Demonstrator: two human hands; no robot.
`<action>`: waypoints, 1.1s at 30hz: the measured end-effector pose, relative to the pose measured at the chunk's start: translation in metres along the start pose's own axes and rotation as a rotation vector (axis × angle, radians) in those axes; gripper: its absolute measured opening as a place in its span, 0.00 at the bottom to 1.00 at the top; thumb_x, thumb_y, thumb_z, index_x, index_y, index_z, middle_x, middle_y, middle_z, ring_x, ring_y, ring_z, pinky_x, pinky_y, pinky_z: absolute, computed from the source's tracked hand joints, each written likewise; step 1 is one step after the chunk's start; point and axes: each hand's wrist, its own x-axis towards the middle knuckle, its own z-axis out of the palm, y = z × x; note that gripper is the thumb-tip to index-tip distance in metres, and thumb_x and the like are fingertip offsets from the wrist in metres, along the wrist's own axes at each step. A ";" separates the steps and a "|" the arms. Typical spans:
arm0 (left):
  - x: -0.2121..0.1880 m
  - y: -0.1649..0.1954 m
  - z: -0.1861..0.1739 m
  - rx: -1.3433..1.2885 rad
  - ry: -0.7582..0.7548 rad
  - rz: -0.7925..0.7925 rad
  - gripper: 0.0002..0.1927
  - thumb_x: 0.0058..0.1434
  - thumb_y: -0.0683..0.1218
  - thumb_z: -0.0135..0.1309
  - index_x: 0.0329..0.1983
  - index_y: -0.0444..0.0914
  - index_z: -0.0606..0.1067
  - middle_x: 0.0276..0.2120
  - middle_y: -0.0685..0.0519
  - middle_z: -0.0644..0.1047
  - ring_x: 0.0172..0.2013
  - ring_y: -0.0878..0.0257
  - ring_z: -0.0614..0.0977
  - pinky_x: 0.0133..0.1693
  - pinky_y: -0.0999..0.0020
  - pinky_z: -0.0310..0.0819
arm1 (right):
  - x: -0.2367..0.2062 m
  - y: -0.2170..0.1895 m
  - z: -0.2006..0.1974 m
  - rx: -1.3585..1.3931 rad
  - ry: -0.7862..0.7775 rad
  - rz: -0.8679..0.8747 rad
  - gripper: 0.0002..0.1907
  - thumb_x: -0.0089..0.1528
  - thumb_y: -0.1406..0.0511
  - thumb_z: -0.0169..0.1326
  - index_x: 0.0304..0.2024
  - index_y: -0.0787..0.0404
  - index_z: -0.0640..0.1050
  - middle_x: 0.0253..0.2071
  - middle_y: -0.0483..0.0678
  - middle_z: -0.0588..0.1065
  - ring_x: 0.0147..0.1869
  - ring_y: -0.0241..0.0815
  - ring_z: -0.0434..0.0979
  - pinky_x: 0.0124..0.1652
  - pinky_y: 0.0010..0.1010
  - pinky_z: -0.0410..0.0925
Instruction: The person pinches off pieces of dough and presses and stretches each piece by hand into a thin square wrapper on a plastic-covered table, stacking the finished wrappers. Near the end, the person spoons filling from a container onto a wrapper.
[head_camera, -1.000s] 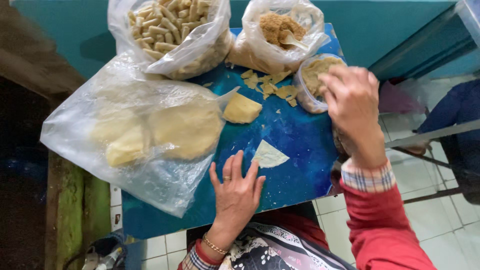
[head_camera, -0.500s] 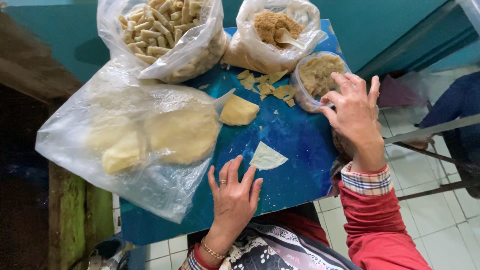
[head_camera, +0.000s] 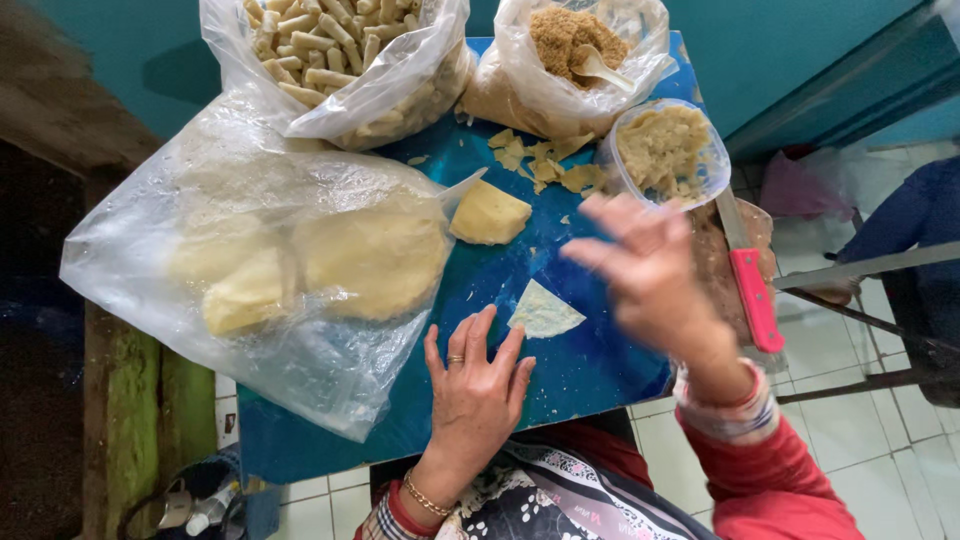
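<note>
On the blue table (head_camera: 590, 370), the left hand (head_camera: 475, 385) lies flat, fingers spread, beside a thin dough triangle (head_camera: 543, 312); the blurred right hand (head_camera: 650, 270) hovers open, empty, near a pink-handled knife (head_camera: 752, 290) and filling tub (head_camera: 665, 152).

Your left hand (head_camera: 475, 385) wears a thin ring on one finger and a gold chain bracelet at the wrist, above a red cuff edged in plaid. Your right hand (head_camera: 650, 275) is blurred — its sleeve is red, ending in a plaid checked cuff. Across your front lies patterned cloth — dark, with pale floral shapes and striped bands.
</note>
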 end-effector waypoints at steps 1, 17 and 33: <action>0.001 -0.001 0.001 -0.002 -0.004 -0.004 0.19 0.62 0.52 0.59 0.54 0.41 0.78 0.60 0.44 0.70 0.60 0.49 0.70 0.63 0.35 0.52 | -0.002 -0.016 0.009 -0.051 -0.046 -0.058 0.28 0.55 0.74 0.53 0.56 0.49 0.80 0.70 0.49 0.68 0.75 0.50 0.62 0.72 0.61 0.45; 0.008 -0.018 -0.006 -0.060 -0.008 -0.003 0.18 0.61 0.51 0.59 0.52 0.40 0.77 0.58 0.43 0.71 0.60 0.48 0.70 0.62 0.32 0.52 | 0.046 0.014 0.002 0.082 0.041 -0.005 0.20 0.64 0.71 0.55 0.59 0.54 0.79 0.66 0.51 0.73 0.70 0.50 0.69 0.68 0.51 0.59; 0.007 -0.024 -0.007 -0.101 -0.001 -0.005 0.17 0.61 0.51 0.60 0.51 0.39 0.77 0.58 0.42 0.72 0.60 0.48 0.70 0.62 0.33 0.52 | 0.201 0.152 0.092 -0.473 0.004 0.260 0.11 0.64 0.55 0.58 0.40 0.54 0.83 0.34 0.52 0.80 0.42 0.54 0.80 0.42 0.48 0.68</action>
